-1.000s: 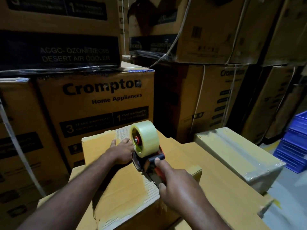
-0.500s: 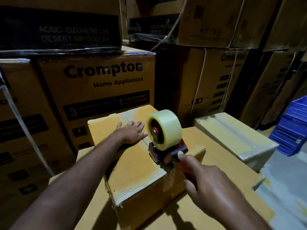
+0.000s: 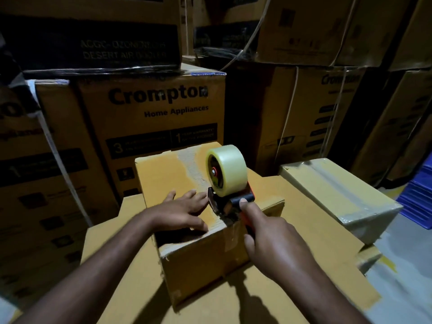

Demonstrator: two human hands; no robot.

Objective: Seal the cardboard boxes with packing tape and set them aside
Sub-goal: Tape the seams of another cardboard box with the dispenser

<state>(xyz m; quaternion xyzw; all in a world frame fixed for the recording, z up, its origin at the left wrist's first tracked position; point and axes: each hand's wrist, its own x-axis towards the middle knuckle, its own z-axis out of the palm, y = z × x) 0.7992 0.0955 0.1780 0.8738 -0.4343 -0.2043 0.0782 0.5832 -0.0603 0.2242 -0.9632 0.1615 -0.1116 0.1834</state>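
A small brown cardboard box (image 3: 163,178) stands on a larger flat carton (image 3: 304,230) in front of me. My left hand (image 3: 184,212) lies flat on the box's top near its front edge, fingers spread. My right hand (image 3: 273,244) grips the orange handle of a tape dispenser (image 3: 230,202) carrying a clear tape roll (image 3: 230,169). The dispenser's mouth rests on the top seam close to the front edge. A strip of tape hangs down the box's front face.
A taped box (image 3: 339,192) sits to the right on the same level. Tall stacks of Crompton appliance cartons (image 3: 149,108) wall in the back and left. Blue crates (image 3: 418,197) stand at the right edge, with grey floor (image 3: 404,277) below them.
The dispenser has moved back along the seam toward the box's near edge. My left hand slid nearer too. The view has shifted closer and lower.
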